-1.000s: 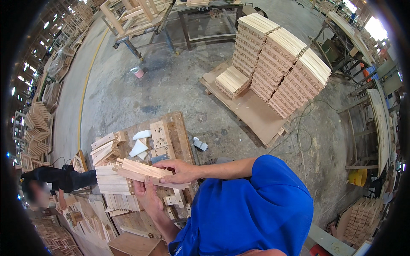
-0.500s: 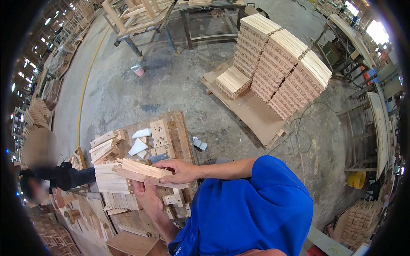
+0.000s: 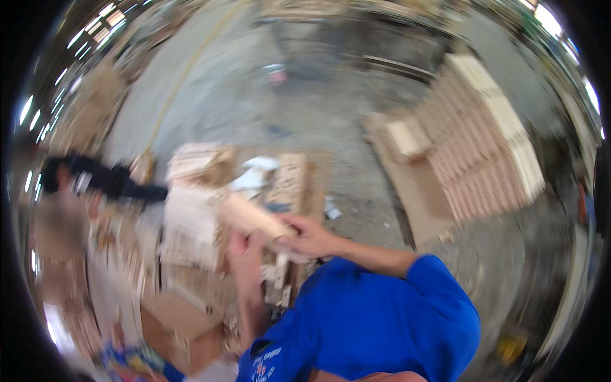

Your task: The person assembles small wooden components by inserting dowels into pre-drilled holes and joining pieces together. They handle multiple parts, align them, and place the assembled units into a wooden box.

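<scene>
My right hand (image 3: 312, 235) grips the near end of a small bundle of pale wooden strips (image 3: 251, 215), its fingers closed round them. Against the lower side of the same strips my left hand (image 3: 247, 249) is closed, thumb up beside the wood. Motion blur hides the exact finger contact. The strips are held tilted over a workbench (image 3: 316, 169). Just left of them lies a stack of pale wooden pieces (image 3: 194, 226). Beyond are a drilled wooden block (image 3: 288, 181) and some white scraps (image 3: 254, 173). Small drilled wooden blocks (image 3: 277, 270) lie close to my left forearm.
On the floor at right, tall stacks of wooden pieces (image 3: 477, 140) stand on a pallet board (image 3: 429, 219). A pinkish cup (image 3: 277, 74) is on the floor ahead. Another person (image 3: 114, 181) is at the left, and part of someone in patterned clothing (image 3: 137, 363) shows lower left.
The view has swung, so the bench and pallet appear farther right and the picture is blurred. Both hands still hold the wooden strips. A patterned garment has come into view at lower left.
</scene>
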